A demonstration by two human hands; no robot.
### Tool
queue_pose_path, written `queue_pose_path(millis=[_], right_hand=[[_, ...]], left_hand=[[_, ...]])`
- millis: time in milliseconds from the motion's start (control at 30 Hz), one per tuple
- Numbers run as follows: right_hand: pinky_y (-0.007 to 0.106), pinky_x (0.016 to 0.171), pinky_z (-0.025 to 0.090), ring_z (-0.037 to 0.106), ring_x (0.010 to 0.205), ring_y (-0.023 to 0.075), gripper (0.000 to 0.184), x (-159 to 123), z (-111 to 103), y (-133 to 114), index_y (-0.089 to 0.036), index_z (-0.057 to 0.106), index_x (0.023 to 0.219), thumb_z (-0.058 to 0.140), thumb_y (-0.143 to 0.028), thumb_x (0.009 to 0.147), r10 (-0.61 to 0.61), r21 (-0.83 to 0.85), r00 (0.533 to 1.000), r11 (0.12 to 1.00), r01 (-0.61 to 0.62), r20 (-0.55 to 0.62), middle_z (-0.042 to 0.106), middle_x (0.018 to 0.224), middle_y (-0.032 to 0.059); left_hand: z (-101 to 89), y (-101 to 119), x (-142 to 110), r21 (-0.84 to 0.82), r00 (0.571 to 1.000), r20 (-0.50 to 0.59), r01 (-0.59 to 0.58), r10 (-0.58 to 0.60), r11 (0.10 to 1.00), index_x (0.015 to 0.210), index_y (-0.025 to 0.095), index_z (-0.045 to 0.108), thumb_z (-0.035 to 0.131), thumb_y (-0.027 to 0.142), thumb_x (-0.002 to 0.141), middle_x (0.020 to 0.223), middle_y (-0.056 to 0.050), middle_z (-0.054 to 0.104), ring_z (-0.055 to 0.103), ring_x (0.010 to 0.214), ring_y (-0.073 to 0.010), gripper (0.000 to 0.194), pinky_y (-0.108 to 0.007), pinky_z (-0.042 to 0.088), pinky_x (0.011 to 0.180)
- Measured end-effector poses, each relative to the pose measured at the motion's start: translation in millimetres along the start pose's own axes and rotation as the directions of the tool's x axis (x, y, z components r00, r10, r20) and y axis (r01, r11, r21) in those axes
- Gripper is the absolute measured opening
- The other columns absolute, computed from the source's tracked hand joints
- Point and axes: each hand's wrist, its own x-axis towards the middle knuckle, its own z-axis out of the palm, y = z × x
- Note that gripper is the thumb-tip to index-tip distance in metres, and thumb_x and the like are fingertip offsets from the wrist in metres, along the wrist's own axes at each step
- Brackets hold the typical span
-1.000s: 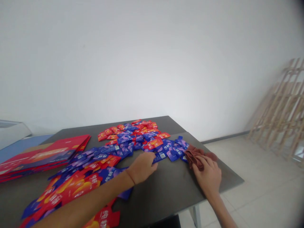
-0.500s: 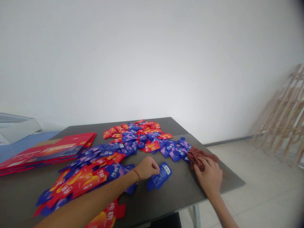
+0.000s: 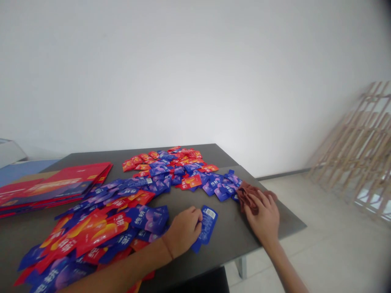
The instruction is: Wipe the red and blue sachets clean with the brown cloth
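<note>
A blue spouted pouch, its back with white print and a barcode facing up, lies on the grey table in front of me. My left hand is closed at that pouch's left edge, fingers curled over it; the fingertips are partly hidden. On the right, a crumpled brown cloth is bunched under my right hand, whose fingers grip it against the table. Beside the cloth begins a loose spread of red and blue pouches. More pouches are heaped under and around my left forearm.
Flat folded red and blue cartons are stacked at the left. Past them are a blue surface and a white box. A white wall stands behind the table. Wooden slatted frames lean at the far right.
My left hand has come down and nearer to me, along the pouch's left edge. The pouch has turned slightly more upright. The cloth stays in my right hand, and the view has shifted a little.
</note>
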Motion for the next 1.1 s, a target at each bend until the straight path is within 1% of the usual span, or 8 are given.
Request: queue_pose_path(millis=[100, 200, 267, 333, 400, 567, 767, 1100], right_hand=[[0.051, 0.105, 0.046, 0.056, 0.128, 0.0349, 0.045, 1, -2, -1, -0.026, 0.072, 0.131, 0.057, -0.039, 0.091, 0.011, 0.005, 0.998, 1.000, -0.012, 0.056, 0.065, 0.141, 0.0120], [0.045, 0.102, 0.050, 0.061, 0.124, 0.0314, 0.045, 1, -4, -1, -0.024, 0.071, 0.132, 0.058, -0.038, 0.092, 0.028, 0.017, 0.994, 0.999, -0.030, 0.106, 0.067, 0.139, 0.0115], [0.043, 0.099, 0.051, 0.064, 0.118, 0.0296, 0.042, 1, -5, 0, -0.023, 0.073, 0.129, 0.057, -0.036, 0.093, 0.039, 0.031, 0.993, 0.999, -0.042, 0.114, 0.071, 0.133, 0.0105], [0.042, 0.098, 0.052, 0.066, 0.113, 0.0288, 0.038, 1, -5, 2, -0.022, 0.075, 0.123, 0.058, -0.035, 0.092, 0.049, 0.045, 0.994, 0.998, -0.053, 0.095, 0.074, 0.126, 0.0098], [0.042, 0.098, 0.052, 0.067, 0.110, 0.0289, 0.036, 1, -6, 4, -0.022, 0.077, 0.117, 0.060, -0.035, 0.088, 0.069, 0.060, 0.996, 0.996, -0.072, 0.059, 0.076, 0.121, 0.0097], [0.041, 0.099, 0.052, 0.068, 0.111, 0.0294, 0.035, 1, -9, 5, -0.022, 0.078, 0.111, 0.062, -0.039, 0.085, 0.095, 0.080, 0.995, 0.992, -0.097, 0.024, 0.077, 0.116, 0.0097], [0.042, 0.101, 0.051, 0.068, 0.112, 0.0297, 0.036, 1, -12, 3, -0.021, 0.078, 0.112, 0.061, -0.039, 0.087, 0.055, 0.047, 0.998, 0.997, -0.057, 0.044, 0.077, 0.119, 0.0096], [0.044, 0.099, 0.054, 0.071, 0.110, 0.0311, 0.036, 1, -14, 8, -0.021, 0.081, 0.108, 0.068, -0.041, 0.082, 0.090, 0.147, 0.996, 0.985, -0.088, -0.007, 0.079, 0.116, 0.0102]], left_hand=[[-3.9, 7, -12, 0.214, 0.997, 0.053, -0.062, 0.051, 0.975, 0.106, 0.019, 0.069, 0.054, 0.014, 0.098, 0.112, -0.011, 0.071, 0.068, 0.101, -0.0274, 0.018, -0.039, 0.055, 0.087], [-1.5, 12, -36, 0.468, 0.969, 0.108, -0.246, 0.221, 0.849, 0.119, 0.016, 0.069, 0.053, 0.009, 0.098, 0.116, -0.013, 0.073, 0.070, 0.100, -0.0282, 0.027, -0.040, 0.058, 0.082], [6.5, 14, -58, 0.490, 0.876, 0.117, -0.461, 0.469, 0.739, 0.129, 0.018, 0.068, 0.056, 0.014, 0.101, 0.122, -0.012, 0.074, 0.071, 0.105, -0.0258, 0.030, -0.036, 0.058, 0.082], [19.6, 13, -79, 0.528, 0.723, 0.065, -0.610, 0.688, 0.591, 0.129, 0.018, 0.069, 0.055, 0.022, 0.104, 0.126, -0.011, 0.075, 0.069, 0.113, -0.0238, 0.029, -0.034, 0.057, 0.088], [34.8, 11, -94, 0.632, 0.638, -0.036, -0.581, 0.769, 0.512, 0.124, 0.017, 0.072, 0.055, 0.023, 0.103, 0.125, -0.010, 0.077, 0.070, 0.114, -0.0224, 0.028, -0.032, 0.055, 0.091], [59.7, 1, -102, 0.701, 0.687, -0.273, -0.337, 0.674, 0.628, 0.119, 0.009, 0.073, 0.048, 0.025, 0.103, 0.118, -0.014, 0.079, 0.074, 0.111, -0.0256, 0.034, -0.035, 0.053, 0.097], [71.1, -13, -105, 0.719, 0.691, -0.239, -0.346, 0.682, 0.602, 0.122, 0.010, 0.073, 0.052, 0.016, 0.096, 0.119, -0.014, 0.079, 0.073, 0.113, -0.0244, 0.034, -0.036, 0.053, 0.100], [71.9, -10, -105, 0.779, 0.686, -0.212, -0.311, 0.696, 0.544, 0.117, 0.011, 0.073, 0.050, 0.016, 0.095, 0.115, -0.012, 0.080, 0.075, 0.108, -0.0253, 0.033, -0.039, 0.052, 0.099]])
